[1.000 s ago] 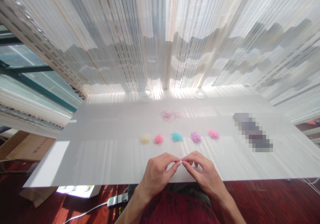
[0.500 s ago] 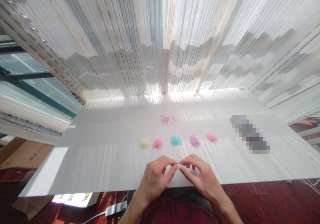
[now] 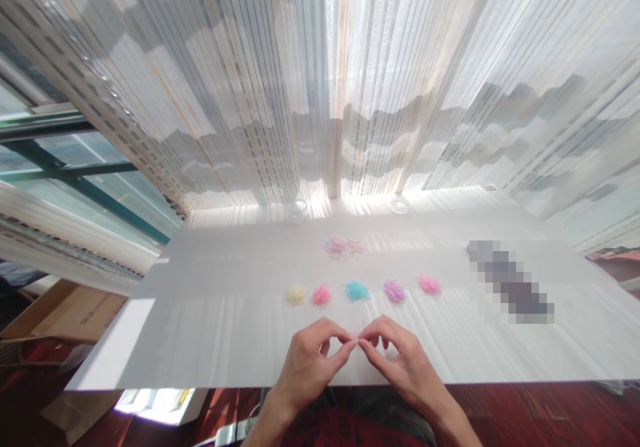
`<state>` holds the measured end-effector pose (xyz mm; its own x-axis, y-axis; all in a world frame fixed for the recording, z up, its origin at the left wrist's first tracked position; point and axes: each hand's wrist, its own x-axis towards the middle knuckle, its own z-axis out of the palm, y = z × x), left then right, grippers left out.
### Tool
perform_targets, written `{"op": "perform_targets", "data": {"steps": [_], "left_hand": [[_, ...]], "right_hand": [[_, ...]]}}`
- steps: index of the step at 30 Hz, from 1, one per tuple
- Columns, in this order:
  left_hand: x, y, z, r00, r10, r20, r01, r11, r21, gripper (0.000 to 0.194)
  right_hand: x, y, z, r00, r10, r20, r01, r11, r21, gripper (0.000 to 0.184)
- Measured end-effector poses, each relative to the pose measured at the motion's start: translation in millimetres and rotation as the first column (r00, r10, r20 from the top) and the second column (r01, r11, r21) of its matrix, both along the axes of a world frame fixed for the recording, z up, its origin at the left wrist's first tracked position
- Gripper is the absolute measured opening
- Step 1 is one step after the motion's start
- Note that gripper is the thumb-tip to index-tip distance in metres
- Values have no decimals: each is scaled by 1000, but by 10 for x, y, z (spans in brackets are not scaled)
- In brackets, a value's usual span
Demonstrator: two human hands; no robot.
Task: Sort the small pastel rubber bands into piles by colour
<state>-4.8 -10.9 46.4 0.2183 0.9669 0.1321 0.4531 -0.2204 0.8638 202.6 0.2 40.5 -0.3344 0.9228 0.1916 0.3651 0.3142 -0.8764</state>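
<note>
Fingertips pinched, my left hand [image 3: 313, 357] meets my right hand [image 3: 400, 354] near the table's front edge. A few thin pink strands [image 3: 355, 334] show at and just behind the fingertips; what each hand grips is too small to make out. Beyond the hands lies a row of small heaps of similar strands: pale yellow [image 3: 295, 295], coral pink [image 3: 321, 294], turquoise [image 3: 357, 290], purple [image 3: 394, 291] and bright pink [image 3: 429, 285]. Farther back is a loose heap of mixed colours [image 3: 343, 247].
The white table [image 3: 215, 287] reaches back to striped curtains [image 3: 280, 100]. Two clear round objects [image 3: 399, 206] stand at its far edge. A pixelated dark shape [image 3: 510, 282] covers something at the right. On the floor at left are a cardboard box [image 3: 75, 314] and a white container [image 3: 160, 404].
The view has shifted slightly, so the table and heaps appear lower and a little to the right. Both hands stay pinched together, with the fingertips in slightly different positions.
</note>
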Motion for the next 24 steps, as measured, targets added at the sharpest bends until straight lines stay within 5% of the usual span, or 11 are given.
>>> {"op": "perform_targets", "data": {"steps": [7, 14, 18, 24], "left_hand": [[-282, -6, 96, 996, 81, -32, -80, 997, 14, 16], [-836, 324, -38, 881, 469, -63, -456, 878, 145, 31], [-908, 466, -167, 863, 498, -88, -481, 862, 159, 29], [-877, 478, -259, 851, 507, -139, -485, 859, 163, 29]], "right_hand": [[-117, 48, 9, 999, 25, 42, -29, 995, 92, 14], [136, 142, -281, 993, -107, 60, 93, 975, 201, 23], [248, 149, -422, 973, -230, 28, 225, 965, 132, 30], [218, 163, -395, 952, -305, 14, 302, 948, 105, 35]]}}
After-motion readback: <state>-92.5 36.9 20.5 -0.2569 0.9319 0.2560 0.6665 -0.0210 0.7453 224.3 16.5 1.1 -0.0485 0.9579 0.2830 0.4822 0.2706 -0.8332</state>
